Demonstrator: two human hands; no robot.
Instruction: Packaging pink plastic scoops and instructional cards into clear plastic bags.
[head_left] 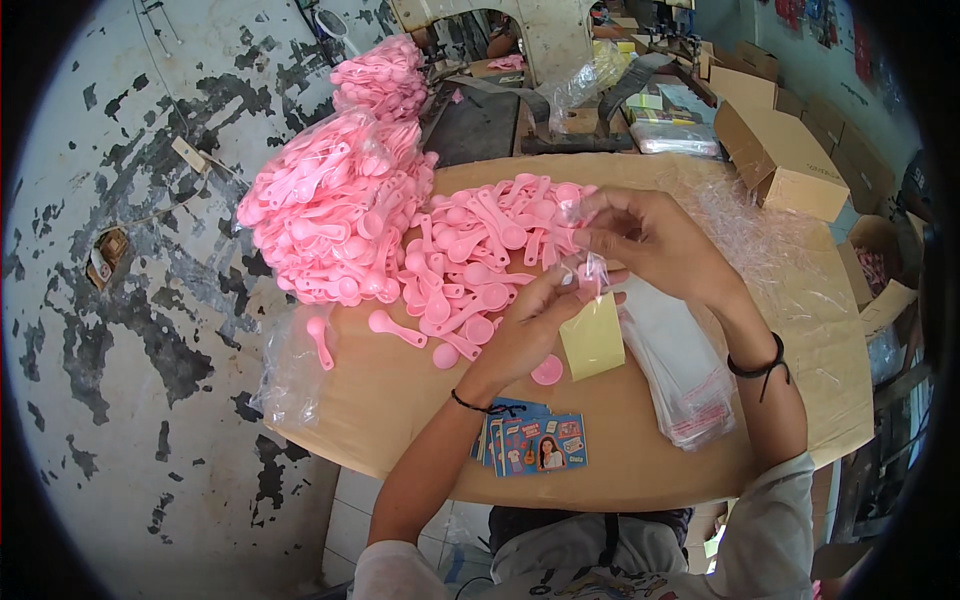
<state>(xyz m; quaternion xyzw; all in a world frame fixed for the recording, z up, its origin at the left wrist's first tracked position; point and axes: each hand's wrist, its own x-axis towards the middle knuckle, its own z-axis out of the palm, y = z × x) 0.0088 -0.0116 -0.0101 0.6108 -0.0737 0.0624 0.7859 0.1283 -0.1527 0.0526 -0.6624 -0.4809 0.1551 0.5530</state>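
My left hand point(540, 310) is closed on a small clear plastic bag point(597, 268) near its upper end. A pale yellow card point(593, 338) hangs below the fingers, seemingly inside that bag, and a bit of pink shows near the fingertips. Just above, my right hand point(660, 245) pinches a shiny strip of clear plastic; whether it joins the bag cannot be seen. Behind both hands spreads a heap of pink plastic scoops point(470, 260). One round pink scoop point(546, 370) lies below my left hand. Flat clear bags point(680, 370) are stacked beneath my right forearm.
Blue printed cards point(540, 443) lie near the table's front edge. Large bags of pink scoops point(335, 200) pile up at the left by the peeling wall. A sewing machine point(545, 40) stands at the back. An open cardboard box point(785, 150) and crumpled plastic wrap point(750, 230) sit right.
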